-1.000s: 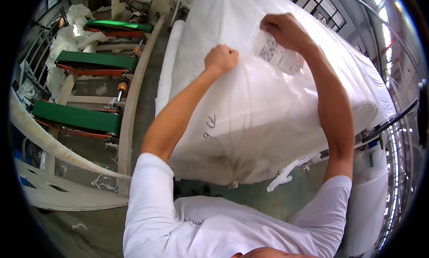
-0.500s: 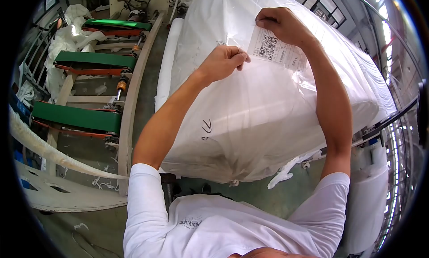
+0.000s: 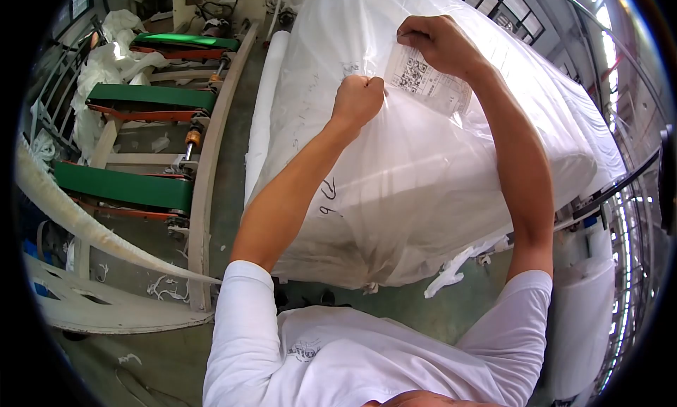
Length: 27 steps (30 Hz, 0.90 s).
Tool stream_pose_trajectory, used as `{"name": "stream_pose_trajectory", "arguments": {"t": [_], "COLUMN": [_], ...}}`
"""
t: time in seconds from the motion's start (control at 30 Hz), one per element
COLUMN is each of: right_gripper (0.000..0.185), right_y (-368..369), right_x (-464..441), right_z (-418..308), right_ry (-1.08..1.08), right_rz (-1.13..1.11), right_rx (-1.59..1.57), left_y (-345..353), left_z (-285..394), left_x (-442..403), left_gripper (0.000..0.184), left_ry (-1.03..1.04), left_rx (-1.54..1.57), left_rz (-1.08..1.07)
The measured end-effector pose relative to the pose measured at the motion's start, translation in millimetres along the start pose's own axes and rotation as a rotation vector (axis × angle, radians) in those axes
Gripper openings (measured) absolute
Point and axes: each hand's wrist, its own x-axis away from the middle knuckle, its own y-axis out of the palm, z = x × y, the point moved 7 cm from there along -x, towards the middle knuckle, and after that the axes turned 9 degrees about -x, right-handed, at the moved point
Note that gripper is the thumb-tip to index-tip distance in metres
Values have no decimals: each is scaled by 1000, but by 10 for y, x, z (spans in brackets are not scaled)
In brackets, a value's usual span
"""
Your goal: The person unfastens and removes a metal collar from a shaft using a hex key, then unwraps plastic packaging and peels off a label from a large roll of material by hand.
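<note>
A large white bundle wrapped in clear plastic film (image 3: 423,202) lies in front of me. My left hand (image 3: 358,100) is closed in a fist against the film near its upper middle, and creases run from the fingers. My right hand (image 3: 441,46) is pinched at the upper left corner of a printed paper label (image 3: 451,91) bearing a square code. The label lies flat against the bundle, partly under my right hand. Whether film covers it I cannot tell for sure. Black handwritten marks (image 3: 328,198) show below my left forearm.
At the left stands a frame with green belts (image 3: 127,188) and a pale rail (image 3: 211,174). A curved whitish strap (image 3: 92,227) crosses the lower left. White scraps (image 3: 113,54) heap behind the belts. A wrapped roll (image 3: 582,322) stands at the right.
My left hand has moved slightly right and its fist has turned upward. My right hand and the label have shifted a little left. The film's creases have changed.
</note>
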Motion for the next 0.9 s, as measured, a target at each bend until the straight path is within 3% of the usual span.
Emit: {"name": "stream_pose_trajectory", "arguments": {"t": [0.37, 0.47, 0.6, 0.7, 0.8, 0.83, 0.9], "right_gripper": [15, 16, 20, 30, 39, 37, 34], "right_y": [-85, -60, -46, 99, 446, 494, 497], "right_x": [67, 36, 17, 80, 142, 159, 158], "right_z": [4, 33, 27, -377, -335, -214, -183], "right_ry": [-37, 8, 66, -378, -147, 71, 36], "right_rz": [79, 61, 3, -78, -473, -585, -626], "right_rx": [4, 2, 38, -13, -3, 92, 37], "left_y": [-109, -121, -122, -129, -171, -194, -209], "left_z": [-105, 25, 85, 115, 200, 227, 272], "left_x": [175, 291, 316, 293, 330, 344, 365], "left_gripper": [28, 25, 19, 18, 20, 20, 20], "left_ry": [-34, 147, 197, 220, 258, 258, 265], "left_rx": [172, 159, 76, 0, -127, -159, -188], "left_rz": [-58, -170, -171, -179, -175, -185, -188]}}
